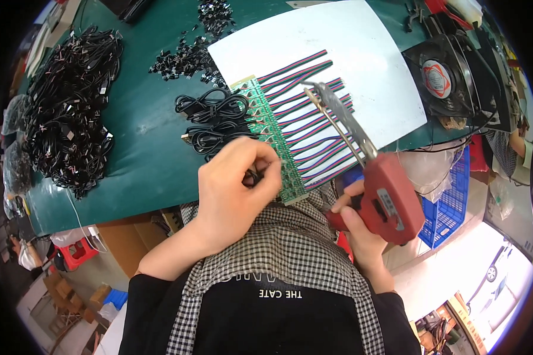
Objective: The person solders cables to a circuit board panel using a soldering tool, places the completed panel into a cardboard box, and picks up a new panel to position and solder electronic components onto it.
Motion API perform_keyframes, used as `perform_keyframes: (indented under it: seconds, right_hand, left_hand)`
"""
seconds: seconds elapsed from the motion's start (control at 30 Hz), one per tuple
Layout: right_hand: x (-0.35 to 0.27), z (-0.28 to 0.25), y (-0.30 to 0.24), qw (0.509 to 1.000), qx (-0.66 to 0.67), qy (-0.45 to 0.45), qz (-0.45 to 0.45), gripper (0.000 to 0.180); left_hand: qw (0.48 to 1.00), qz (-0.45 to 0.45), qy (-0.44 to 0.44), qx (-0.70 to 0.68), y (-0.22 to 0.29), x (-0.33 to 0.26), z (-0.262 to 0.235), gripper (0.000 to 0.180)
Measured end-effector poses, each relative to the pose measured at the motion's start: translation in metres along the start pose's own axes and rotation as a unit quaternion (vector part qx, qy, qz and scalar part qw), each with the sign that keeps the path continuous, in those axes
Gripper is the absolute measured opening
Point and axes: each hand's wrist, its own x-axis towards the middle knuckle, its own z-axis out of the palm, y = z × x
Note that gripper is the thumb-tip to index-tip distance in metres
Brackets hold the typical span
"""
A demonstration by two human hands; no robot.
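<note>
Left hand (236, 180) lay curled over the near end of a long green circuit board strip (270, 131), fingers bent tight with thumb and forefinger pinched together on something small and dark; probably a wire end, though the view was too poor to be sure. The strip ran from about 11 o'clock of that hand down to 4 o'clock, resting on the green mat (142, 130) and partly on a white sheet (361, 53).

Striped ribbon wires (305, 112) fanned off the strip toward 2 o'clock, across the sheet.

Right hand (358, 228) was wrapped fully closed around the grip of a red soldering gun (391, 198), at 3 o'clock of the left hand. Its metal tip (315, 89) pointed toward 11 o'clock, hovering above the ribbon wires.

Coiled black cables (214, 121) sat just at 12 o'clock of the left hand. A large heap of black cables (68, 106) lay at 10 o'clock, well apart. Black fan (447, 77) at 2 o'clock.
</note>
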Motion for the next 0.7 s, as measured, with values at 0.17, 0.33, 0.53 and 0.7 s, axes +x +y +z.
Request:
perform_keyframes:
  seconds: [0.17, 0.33, 0.53, 0.7]
  right_hand:
    - [-0.026, -0.038, 0.025, 0.993, -0.037, -0.112, 0.01, 0.043]
    - [-0.042, -0.04, 0.024, 0.987, 0.07, -0.025, 0.141, 0.064]
    - [-0.049, -0.042, 0.029, 0.99, 0.026, -0.019, 0.134, 0.066]
    - [-0.066, -0.062, 0.057, 0.988, -0.134, -0.028, 0.077, 0.067]
  left_hand:
    - [0.993, 0.03, 0.053, 0.096, -0.008, 0.005, 0.009, 0.014]
    - [0.983, 0.058, 0.068, 0.158, -0.015, 0.007, 0.012, 0.016]
    - [0.98, 0.063, 0.063, 0.177, -0.015, 0.007, 0.012, 0.016]
    - [0.977, 0.069, 0.071, 0.188, -0.016, 0.007, 0.013, 0.016]
